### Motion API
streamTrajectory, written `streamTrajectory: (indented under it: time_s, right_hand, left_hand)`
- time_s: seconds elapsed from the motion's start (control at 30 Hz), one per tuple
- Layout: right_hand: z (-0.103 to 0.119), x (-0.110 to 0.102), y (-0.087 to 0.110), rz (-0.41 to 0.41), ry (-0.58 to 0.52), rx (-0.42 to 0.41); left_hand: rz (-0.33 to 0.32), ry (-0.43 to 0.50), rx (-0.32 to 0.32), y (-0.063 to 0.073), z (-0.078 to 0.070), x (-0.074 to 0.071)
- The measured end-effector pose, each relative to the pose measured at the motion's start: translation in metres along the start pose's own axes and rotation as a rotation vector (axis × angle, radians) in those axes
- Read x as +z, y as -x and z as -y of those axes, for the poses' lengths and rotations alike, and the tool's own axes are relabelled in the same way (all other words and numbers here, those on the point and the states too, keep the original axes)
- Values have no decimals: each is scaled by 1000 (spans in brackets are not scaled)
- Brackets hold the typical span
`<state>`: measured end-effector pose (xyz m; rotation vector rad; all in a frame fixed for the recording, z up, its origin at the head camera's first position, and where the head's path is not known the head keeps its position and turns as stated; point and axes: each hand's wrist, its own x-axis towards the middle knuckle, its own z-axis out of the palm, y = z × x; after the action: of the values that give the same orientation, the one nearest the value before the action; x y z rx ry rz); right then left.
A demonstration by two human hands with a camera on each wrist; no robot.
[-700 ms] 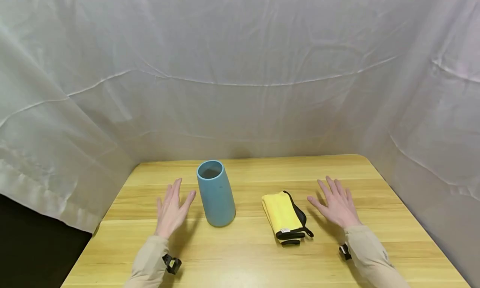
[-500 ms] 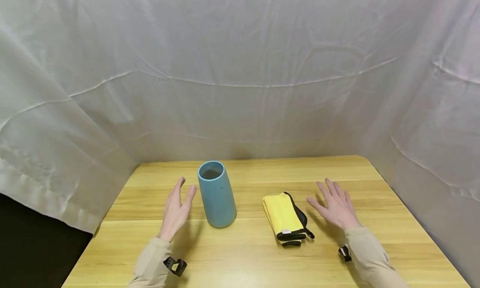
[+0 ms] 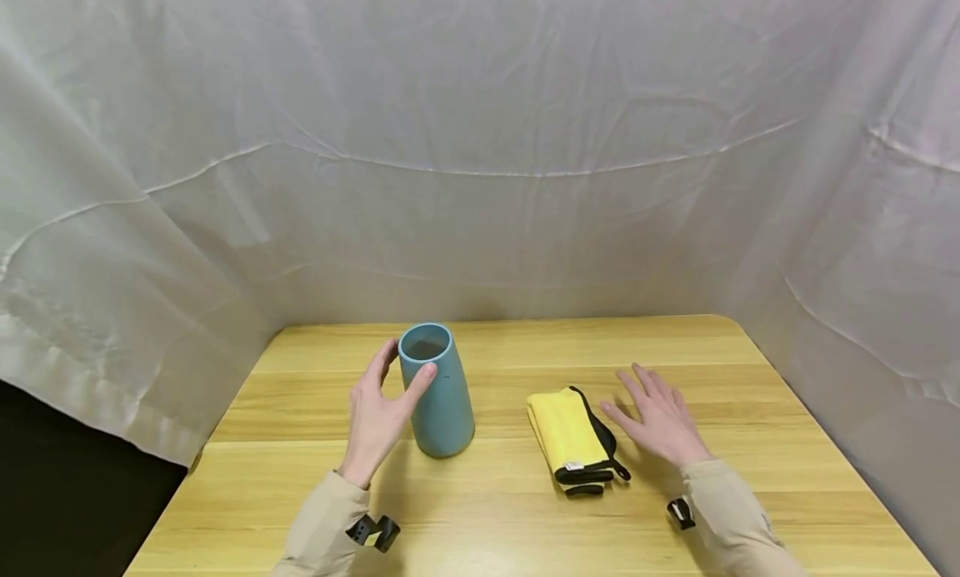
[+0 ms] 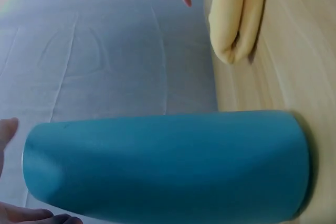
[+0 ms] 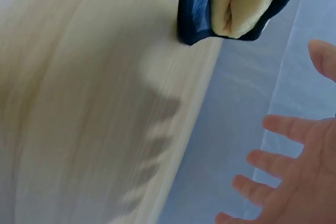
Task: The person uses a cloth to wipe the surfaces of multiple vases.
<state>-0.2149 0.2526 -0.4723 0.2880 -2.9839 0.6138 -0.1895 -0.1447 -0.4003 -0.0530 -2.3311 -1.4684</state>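
A blue tapered vase (image 3: 444, 414) stands upright on the wooden table, its round mouth facing up. My left hand (image 3: 378, 423) is at the upper part of it, thumb in front of the rim and fingers on the far left side. In the left wrist view, a small gap shows between the thumb (image 4: 6, 132) and the vase's top. A folded yellow towel (image 3: 566, 427) with black edging lies to the right of the vase. Right of the towel, my right hand (image 3: 663, 423) hovers above the table with spread fingers and nothing in them.
Pale fabric (image 3: 480, 227) hangs behind the table (image 3: 480, 519) and along both sides. Small black devices are strapped at both wrists, the left one (image 3: 375, 533) and the right one (image 3: 681, 513). The table's far edge runs just behind the vase.
My left hand has moved right and up to the vase's rim, thumb now in front of it. My right hand has shifted slightly left, nearer the towel. Vase and towel stay in place.
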Motion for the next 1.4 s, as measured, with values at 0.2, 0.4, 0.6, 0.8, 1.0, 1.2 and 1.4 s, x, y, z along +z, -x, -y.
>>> streamTrajectory:
  time_s: [0.2,0.4,0.6,0.8,1.0,1.2,1.4]
  right_hand:
    - [14,-1,0,7,5,-25]
    - [33,-3,-3,-8,40,-90]
    - [57,-2,-5,20,93,-131]
    - [85,0,-10,113,103,-121]
    - [108,4,-20,240,125,-81]
    - [125,12,-35,347,245,-30]
    - [130,22,-49,446,374,18]
  left_hand:
    - [-27,26,35,-5,-6,4]
    - [-46,73,34,-10,-7,7]
    - [-60,81,35,-12,-7,7]
    - [-68,94,42,-13,-7,7]
    - [-65,97,45,-12,-7,6]
    - [-58,94,30,-14,-5,4]
    - [-56,92,33,-14,-5,3]
